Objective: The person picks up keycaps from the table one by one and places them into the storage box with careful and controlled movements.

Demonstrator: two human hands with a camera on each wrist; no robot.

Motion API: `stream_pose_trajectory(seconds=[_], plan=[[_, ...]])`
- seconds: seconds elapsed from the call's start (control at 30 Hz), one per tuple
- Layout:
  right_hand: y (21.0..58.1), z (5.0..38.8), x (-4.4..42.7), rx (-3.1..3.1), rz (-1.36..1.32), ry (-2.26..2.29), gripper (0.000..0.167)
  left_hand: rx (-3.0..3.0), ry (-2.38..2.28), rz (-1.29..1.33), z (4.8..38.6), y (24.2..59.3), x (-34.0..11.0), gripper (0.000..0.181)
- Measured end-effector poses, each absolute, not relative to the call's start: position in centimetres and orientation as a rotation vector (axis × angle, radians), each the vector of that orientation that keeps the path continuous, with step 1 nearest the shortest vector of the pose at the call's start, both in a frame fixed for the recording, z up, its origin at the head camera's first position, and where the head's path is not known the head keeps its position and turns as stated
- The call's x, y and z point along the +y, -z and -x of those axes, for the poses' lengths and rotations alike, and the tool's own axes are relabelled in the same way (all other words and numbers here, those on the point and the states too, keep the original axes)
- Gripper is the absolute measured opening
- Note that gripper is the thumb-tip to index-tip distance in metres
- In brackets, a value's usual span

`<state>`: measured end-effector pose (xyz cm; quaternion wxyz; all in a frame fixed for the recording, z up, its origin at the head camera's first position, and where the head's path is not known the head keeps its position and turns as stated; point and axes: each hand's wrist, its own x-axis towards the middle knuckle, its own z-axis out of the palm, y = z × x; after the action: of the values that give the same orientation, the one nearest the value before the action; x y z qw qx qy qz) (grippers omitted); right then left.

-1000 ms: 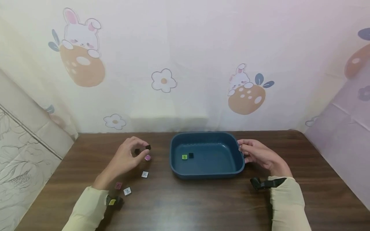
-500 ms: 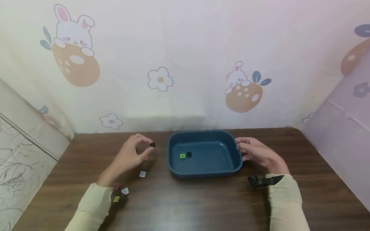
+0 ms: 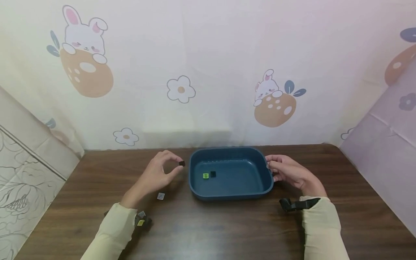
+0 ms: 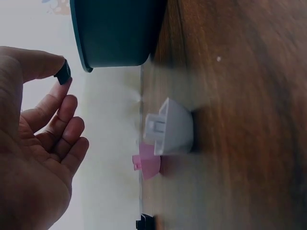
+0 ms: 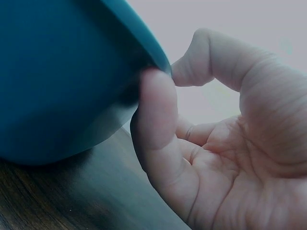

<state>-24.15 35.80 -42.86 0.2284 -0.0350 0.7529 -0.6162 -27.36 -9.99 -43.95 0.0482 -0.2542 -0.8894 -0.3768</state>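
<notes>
Between thumb and index finger, my left hand (image 3: 152, 177) pinches a small black keycap (image 3: 182, 163), held up just left of the blue plastic basin (image 3: 231, 197). At the basin's right end my right hand (image 3: 294, 175) grips the rim with thumb and fingers. Inside the basin lie a green keycap (image 3: 206, 176) and a black keycap (image 3: 213, 174), side by side. A white keycap (image 3: 160, 196) rests on the table below my left hand. The left wrist view also has a pink keycap (image 4: 150, 160) and another black keycap (image 4: 145, 223) on the table; the hand hides them in the head view.
Close to the left sleeve lie a yellow keycap (image 3: 141, 223) and another white keycap (image 3: 141, 214), partly covered by the wrist camera. The brown wooden table (image 3: 208, 231) ends at a curtain (image 3: 221, 90) printed with rabbits and flowers.
My left hand has carried the black keycap rightward, from the other loose keycaps to near the basin's left wall. My right hand stays on the rim.
</notes>
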Motion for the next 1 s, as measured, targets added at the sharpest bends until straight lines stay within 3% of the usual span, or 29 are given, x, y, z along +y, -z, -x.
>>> stream_pose_trajectory(seconds=[1.0], plan=[[42.9, 24.2, 35.8, 2.080, 0.057, 1.694, 0.028, -2.730, 1.115, 0.830, 27.6, 43.5, -7.4, 0.024]])
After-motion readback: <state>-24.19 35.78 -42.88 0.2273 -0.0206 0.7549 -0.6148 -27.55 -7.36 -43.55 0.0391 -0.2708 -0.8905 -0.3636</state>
